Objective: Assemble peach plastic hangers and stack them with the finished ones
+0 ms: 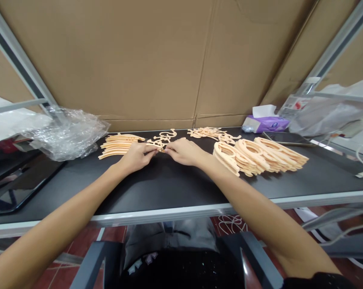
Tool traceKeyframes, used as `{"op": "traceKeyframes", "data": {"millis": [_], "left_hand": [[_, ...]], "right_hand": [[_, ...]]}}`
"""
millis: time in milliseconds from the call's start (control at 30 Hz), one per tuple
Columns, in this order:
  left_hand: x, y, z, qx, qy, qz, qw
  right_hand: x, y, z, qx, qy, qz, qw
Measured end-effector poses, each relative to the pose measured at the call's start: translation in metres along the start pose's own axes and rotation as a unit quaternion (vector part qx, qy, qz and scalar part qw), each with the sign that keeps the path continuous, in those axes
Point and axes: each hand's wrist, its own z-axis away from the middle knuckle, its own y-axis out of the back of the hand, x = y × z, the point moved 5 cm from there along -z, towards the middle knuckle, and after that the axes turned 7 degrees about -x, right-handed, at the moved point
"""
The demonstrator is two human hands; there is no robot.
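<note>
Close together over the middle of the black table, both my hands pinch a small peach-coloured plastic piece (161,149), mostly hidden by the fingers. My left hand (139,155) is closed on its left end. On the right end, the fingers of my right hand (183,151) are closed too. Just behind them lie several thin curly peach pieces (166,135). Beside my left hand is a row of long curved peach pieces (117,145). A pile of small branching peach pieces (211,133) lies beyond my right hand. Overlapping peach pieces with oval openings (256,156) rest right of my right wrist.
Crumpled clear plastic bags (70,134) lie at the left, near a dark glossy device (25,186). A purple tissue pack (266,122) and a dark tablet-like slab (290,138) sit at the back right. Cardboard (133,64) walls the rear; a metal edge (175,213) runs along the front.
</note>
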Motion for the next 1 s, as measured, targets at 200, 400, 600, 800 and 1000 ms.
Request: {"op": "traceKeyframes", "data": {"millis": [200,400,600,800,1000], "left_hand": [[0.001,-0.002,0.0,-0.019,-0.001,0.002,1.0],[0.003,-0.005,0.0,-0.032,-0.02,0.022,0.999],[0.007,-0.008,0.002,-0.048,-0.057,-0.002,0.997],[0.005,-0.013,0.003,-0.075,-0.062,-0.012,0.995],[0.0,-0.02,0.004,-0.098,-0.06,-0.018,0.993]], "right_hand": [[-0.001,-0.001,0.0,-0.011,0.01,0.019,1.0],[-0.002,-0.003,0.0,-0.03,0.006,0.041,0.999],[-0.007,-0.002,0.002,-0.034,0.009,0.076,0.997],[-0.01,-0.005,0.001,-0.039,0.016,0.106,0.993],[-0.014,-0.007,-0.001,-0.035,0.018,0.139,0.989]]}}
